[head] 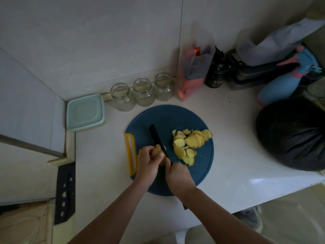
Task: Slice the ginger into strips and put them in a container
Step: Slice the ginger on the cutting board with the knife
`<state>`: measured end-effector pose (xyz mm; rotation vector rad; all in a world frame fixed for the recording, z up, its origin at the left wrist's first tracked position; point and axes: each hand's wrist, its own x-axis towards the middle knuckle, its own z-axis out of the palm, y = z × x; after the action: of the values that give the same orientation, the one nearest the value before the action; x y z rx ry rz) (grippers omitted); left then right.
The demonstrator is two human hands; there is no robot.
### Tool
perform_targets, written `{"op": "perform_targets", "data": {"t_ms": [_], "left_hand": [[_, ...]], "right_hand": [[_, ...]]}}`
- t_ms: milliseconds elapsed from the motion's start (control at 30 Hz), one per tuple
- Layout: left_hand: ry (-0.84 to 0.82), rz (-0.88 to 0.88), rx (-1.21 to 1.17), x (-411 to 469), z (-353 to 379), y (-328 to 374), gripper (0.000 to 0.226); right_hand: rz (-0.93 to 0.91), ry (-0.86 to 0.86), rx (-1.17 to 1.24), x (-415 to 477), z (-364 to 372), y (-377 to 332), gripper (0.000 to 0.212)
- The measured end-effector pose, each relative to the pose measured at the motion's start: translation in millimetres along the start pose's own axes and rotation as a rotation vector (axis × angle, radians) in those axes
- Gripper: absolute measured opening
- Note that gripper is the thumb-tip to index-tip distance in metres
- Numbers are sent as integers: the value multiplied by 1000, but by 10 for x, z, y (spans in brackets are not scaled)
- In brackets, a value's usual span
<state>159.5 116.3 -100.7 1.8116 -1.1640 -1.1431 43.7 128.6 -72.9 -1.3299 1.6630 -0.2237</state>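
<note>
Bearing all of it, the pale counter [228, 138] has a full black bag [290, 134] at the right, well apart from the work, so no danger there. The round blue cutting board [167, 118] lies near the front edge; a hard push w/ the knife could shift it toward that edge, esp. if the surface under it is smooth. The teal-lidded container [85, 112] sits in the left corner w/ its lid on, and three open glass jars [143, 92] stand behind the board; whichever is meant, it is not beside the board, so pieces may drop during the carry. The pile of ginger slices [191, 143] lies on the right half of the board, some near the rim, and they are rounds, not strips yet, so approx. half of the task remains, I judge. The left hand [148, 166] grips the remaining ginger piece [158, 152], fingers curled around it; the right hand [178, 175] is closed around the handle of the black knife [155, 136], blade touching the right side of the piece. Main risk: the piece is small and knobby, the fingertips are just beside the blade, and the light is dim. If the piece rolls, the blade could meet a finger.
</note>
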Motion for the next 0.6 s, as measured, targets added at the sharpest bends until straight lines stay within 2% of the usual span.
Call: {"op": "perform_targets", "data": {"t_ms": [233,367,467,600], "left_hand": [[-10,-14,-92,8,-32,-16,24],[-5,12,-131,-33,-40,11,36],[-30,45,-44,-67,-50,31,27],[-57,124,79,-129,-81,33,34]], "right_hand": [[-27,24,-38,-41,-81,65,50],[-17,113,-103,-91,-311,215,51],[-16,117,-168,-161,-486,274,53],[-77,115,-344,-294,-558,287,43]]}}
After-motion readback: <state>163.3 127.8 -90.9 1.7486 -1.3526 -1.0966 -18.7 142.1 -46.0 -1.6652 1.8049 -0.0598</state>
